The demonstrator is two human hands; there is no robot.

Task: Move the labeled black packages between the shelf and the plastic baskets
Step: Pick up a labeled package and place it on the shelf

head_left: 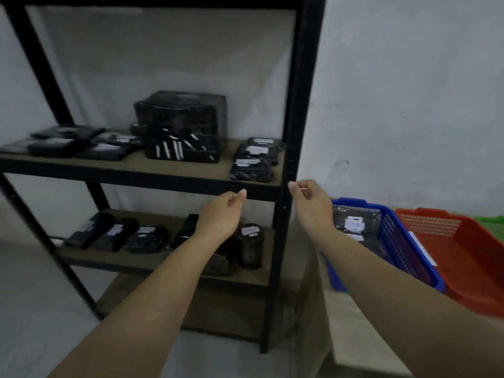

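we hold both hands empty, fingers loosely curled; the stack of packages (pixel 256 159) sits on the shelf (pixel 169 166) at eleven o'clock from our right hand (pixel 309 203), nearer than our left hand (pixel 222 214).

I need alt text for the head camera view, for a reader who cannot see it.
Two empty hands, left hand and right hand, reach toward a black metal shelf holding labeled black packages on two levels. To the right, a blue basket holds one package, beside a red basket.
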